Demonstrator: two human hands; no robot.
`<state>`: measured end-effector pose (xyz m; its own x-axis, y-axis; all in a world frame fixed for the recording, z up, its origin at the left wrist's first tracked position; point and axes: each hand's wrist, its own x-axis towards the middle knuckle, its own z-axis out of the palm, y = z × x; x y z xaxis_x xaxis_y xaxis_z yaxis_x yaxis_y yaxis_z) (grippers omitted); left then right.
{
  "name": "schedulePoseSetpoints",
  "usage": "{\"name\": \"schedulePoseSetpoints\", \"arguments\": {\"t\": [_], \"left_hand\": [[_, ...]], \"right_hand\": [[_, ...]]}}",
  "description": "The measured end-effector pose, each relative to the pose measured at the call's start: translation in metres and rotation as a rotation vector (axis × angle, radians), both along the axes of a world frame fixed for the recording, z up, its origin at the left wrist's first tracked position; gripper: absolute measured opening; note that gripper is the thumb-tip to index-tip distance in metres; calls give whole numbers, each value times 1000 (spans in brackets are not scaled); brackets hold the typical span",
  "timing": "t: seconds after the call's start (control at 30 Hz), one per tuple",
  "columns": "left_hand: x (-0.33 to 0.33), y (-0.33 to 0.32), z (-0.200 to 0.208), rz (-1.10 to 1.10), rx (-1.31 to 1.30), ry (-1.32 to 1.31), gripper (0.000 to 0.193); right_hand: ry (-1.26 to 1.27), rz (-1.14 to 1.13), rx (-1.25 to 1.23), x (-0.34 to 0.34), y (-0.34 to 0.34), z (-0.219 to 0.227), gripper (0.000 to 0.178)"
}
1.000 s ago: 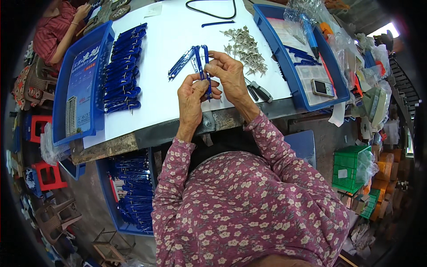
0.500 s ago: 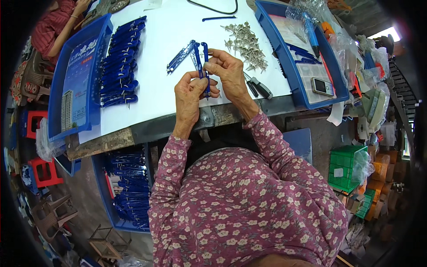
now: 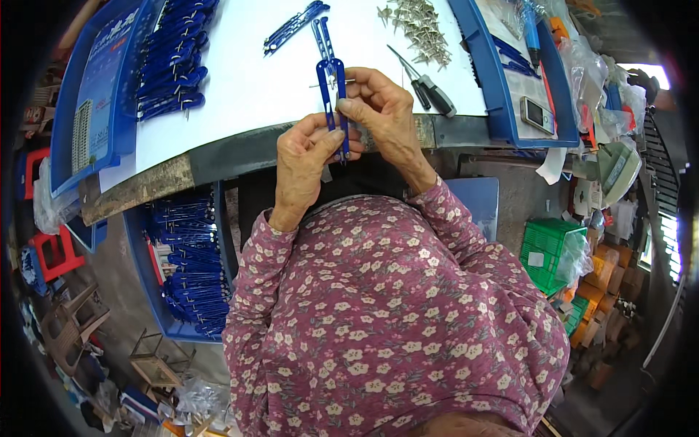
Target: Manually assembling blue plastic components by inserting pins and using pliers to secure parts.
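Note:
Over the table's front edge, both hands hold a blue two-legged piece (image 3: 324,79) that looks like a drawing compass. Its perforated upper legs reach away from me, and bits of silvery metal show between the lower legs. My left hand (image 3: 304,162) pinches the lower end between thumb and fingers. My right hand (image 3: 386,116) is closed on the right leg near the middle, its thumb close to the metal part. Beyond them lie a few loose blue perforated legs (image 3: 295,29). A heap of silvery metal pins or screws (image 3: 421,33) lies to the right.
Blue pieces (image 3: 175,62) are stacked at left beside a blue tray (image 3: 125,138). Near my right hand lie a grey-handled screwdriver (image 3: 437,96) and another slim tool. A right-hand blue tray (image 3: 502,120) holds a phone (image 3: 537,115). Below the table, a blue bin (image 3: 191,336) holds more blue pieces.
The view has shifted, so the table sits higher in it. The blue piece has turned in my hands, and its two legs now show spread apart with metal between them.

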<state>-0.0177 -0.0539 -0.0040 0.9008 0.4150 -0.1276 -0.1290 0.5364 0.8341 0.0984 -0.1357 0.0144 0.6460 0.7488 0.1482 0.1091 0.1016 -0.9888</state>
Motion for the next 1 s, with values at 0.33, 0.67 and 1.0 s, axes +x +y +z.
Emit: {"name": "schedulePoseSetpoints", "arguments": {"t": [0.33,0.67,1.0], "left_hand": [[-7,-3,-5,21,15,12,18],[-6,-3,3,60,40,34,19],[25,25,12,134,120,-51,17]], "right_hand": [[0,40,-51,-5,-2,-8,31],[60,59,-30,-4,1,-3,33],[109,36,102,13,31,12,36]]}}
